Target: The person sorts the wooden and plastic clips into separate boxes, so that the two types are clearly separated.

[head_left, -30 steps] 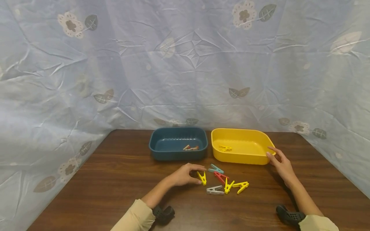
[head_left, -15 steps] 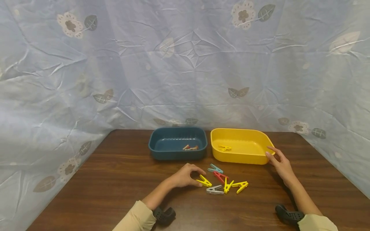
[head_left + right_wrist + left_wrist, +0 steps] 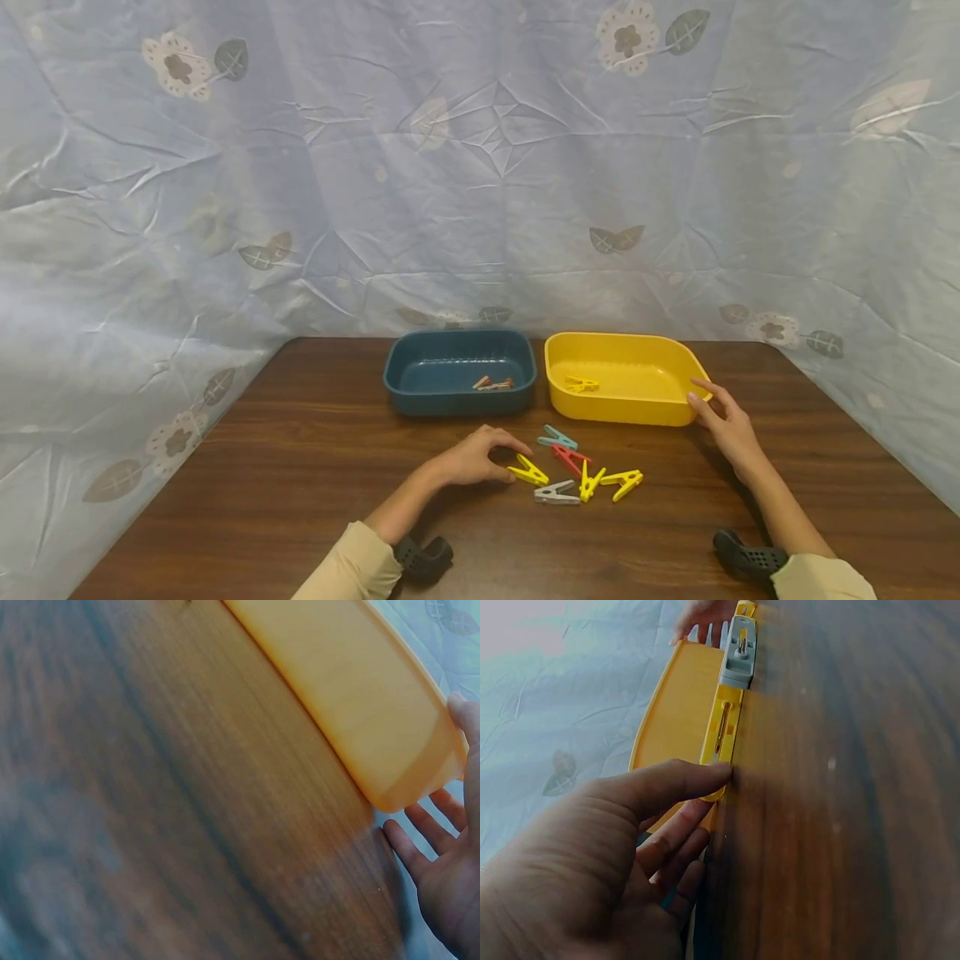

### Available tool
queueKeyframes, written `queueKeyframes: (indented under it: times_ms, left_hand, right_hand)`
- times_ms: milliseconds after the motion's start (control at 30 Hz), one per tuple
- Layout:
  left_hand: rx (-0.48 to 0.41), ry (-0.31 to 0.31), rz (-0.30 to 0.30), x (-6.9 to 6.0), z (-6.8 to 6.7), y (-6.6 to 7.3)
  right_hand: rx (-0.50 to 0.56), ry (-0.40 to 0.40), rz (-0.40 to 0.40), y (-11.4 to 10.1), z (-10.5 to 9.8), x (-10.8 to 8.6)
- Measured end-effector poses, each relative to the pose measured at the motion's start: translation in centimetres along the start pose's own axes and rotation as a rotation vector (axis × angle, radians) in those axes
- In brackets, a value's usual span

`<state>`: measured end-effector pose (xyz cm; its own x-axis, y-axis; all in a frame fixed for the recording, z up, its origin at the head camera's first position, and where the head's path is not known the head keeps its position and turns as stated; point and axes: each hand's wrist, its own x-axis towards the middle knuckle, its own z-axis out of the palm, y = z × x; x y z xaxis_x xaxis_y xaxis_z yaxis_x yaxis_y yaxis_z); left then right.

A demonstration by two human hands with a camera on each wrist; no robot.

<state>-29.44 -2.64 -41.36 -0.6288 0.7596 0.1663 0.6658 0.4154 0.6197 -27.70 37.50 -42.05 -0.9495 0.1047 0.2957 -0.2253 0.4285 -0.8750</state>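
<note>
My left hand [image 3: 474, 457] is curved around a yellow clothespin [image 3: 529, 471] on the table, thumb and index finger spread about its handle ends. In the left wrist view the thumb overlaps the near end of that clothespin [image 3: 720, 742]; whether it presses there I cannot tell. My right hand [image 3: 731, 429] holds the front right corner of a yellow basin [image 3: 626, 410], thumb at the wall and index finger over the rim. Beside the left hand lie a grey clothespin [image 3: 557, 492], a red one [image 3: 572, 458], a light blue one [image 3: 557, 437] and two more yellow clothespins [image 3: 591, 481].
A dark blue basin [image 3: 459, 403] stands left of the yellow one, with small wooden clothespins [image 3: 492, 384] inside. Yellow clothespins [image 3: 582, 384] lie in the yellow basin. Behind the brown table [image 3: 315, 467] hangs a flowered cloth [image 3: 495, 200].
The yellow clothespin at my left hand has turned, its handles now pointing up and left. My left thumb has since drawn back slightly. The right hand stays at the basin.
</note>
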Motion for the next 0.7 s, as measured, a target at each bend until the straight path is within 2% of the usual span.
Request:
queueKeyframes:
  times_ms: [200,467,700]
  left_hand:
    - [-0.005,0.03,-0.023,-0.04,-0.01,-0.24]
    - [-0.19,0.112,-0.044,0.14,0.2,-0.23]
    - [-0.227,0.134,-0.053,0.27,0.0,0.07]
  right_hand:
    - [-0.022,0.007,0.007,-0.08,0.06,0.04]
    - [-0.038,0.019,0.011,0.1,-0.01,-0.12]
    - [-0.054,0.006,0.015,0.03,-0.14,0.12]
